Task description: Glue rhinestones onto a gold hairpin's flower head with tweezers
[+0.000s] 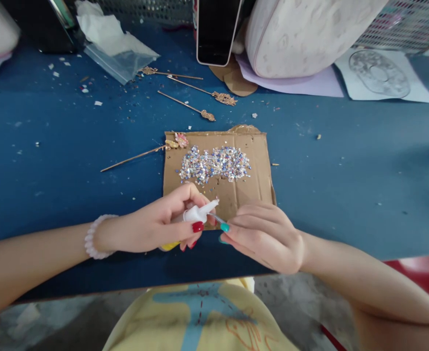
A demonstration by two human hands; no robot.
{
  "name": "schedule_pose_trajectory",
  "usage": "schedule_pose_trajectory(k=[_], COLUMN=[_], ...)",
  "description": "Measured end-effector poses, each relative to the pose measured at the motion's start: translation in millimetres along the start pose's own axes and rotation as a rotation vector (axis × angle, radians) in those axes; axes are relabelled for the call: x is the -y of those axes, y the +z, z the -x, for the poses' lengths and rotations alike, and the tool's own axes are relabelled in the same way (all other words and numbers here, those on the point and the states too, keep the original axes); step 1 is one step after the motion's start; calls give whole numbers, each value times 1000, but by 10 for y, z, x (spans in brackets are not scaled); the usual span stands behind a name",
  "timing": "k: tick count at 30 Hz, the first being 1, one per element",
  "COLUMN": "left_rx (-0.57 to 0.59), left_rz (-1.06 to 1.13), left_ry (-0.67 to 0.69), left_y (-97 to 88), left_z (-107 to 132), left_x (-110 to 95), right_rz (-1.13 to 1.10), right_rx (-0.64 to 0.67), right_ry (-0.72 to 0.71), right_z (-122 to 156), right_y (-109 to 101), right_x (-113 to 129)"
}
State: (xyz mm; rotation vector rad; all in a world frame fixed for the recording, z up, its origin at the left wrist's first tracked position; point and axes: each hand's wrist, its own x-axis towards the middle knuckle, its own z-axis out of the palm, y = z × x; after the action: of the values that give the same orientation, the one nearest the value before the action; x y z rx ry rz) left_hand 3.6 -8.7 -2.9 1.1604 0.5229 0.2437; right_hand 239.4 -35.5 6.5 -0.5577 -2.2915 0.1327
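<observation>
1 wht-tipped btl (195,214) clasped in L hand (156,221); thin tool (216,218) pinched in R hand (264,234).

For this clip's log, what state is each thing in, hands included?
Left hand, closed around the bottle
Right hand, pinching the tool
Bottle, tilted, nozzle raised
Tool, tip close to the nozzle; contact unclear
Chips, loose, spread on the cardboard
Cardboard, flat, ragged at the far edge
Flower pin, head on the cardboard, shaft out over the table
Three gold pins, lying on the table
Phone, standing, screen dark
</observation>
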Motion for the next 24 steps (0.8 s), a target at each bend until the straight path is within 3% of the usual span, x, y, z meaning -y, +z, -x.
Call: schedule_pose_trajectory(k=[5, 15, 24], left_rx=[18, 18, 18], left_rz=[29, 121, 98], left_ry=[70, -15, 27], left_y=[-18, 3, 18], left_z=[-14, 8, 3], left_x=[5, -43, -35], right_rz=[84, -45, 44], right_rx=[-13, -12, -14], right_ry=[76, -55, 42], right_z=[4, 0, 16], right_y=[-78, 0, -90], right_x=[-2, -37, 3])
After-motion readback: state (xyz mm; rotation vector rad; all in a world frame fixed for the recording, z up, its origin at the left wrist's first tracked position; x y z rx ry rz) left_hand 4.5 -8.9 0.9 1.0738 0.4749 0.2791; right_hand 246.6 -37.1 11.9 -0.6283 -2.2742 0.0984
